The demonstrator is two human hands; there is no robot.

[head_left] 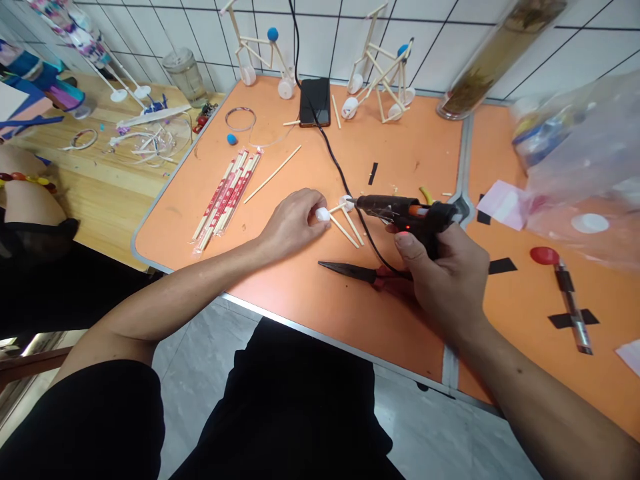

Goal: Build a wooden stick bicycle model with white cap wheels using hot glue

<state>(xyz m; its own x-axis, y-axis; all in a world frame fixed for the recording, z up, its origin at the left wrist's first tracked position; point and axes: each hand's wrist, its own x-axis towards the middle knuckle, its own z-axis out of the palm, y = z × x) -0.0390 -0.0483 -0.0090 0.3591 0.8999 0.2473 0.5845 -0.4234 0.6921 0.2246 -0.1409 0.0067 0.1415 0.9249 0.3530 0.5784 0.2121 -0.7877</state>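
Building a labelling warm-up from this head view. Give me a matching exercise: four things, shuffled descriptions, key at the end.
Things
1. Glue gun
2. Phone
3. Pliers
4. Wrapped sticks

Descriptions
A. Between two wheeled stick models
B. Red-printed packaging
C. Dark pointed tip, reddish handles
D. Held in the right grip

Pairs: 1-D, 2-A, 3-C, 4-B

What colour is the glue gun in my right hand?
The glue gun is mostly black, best seen in the head view.
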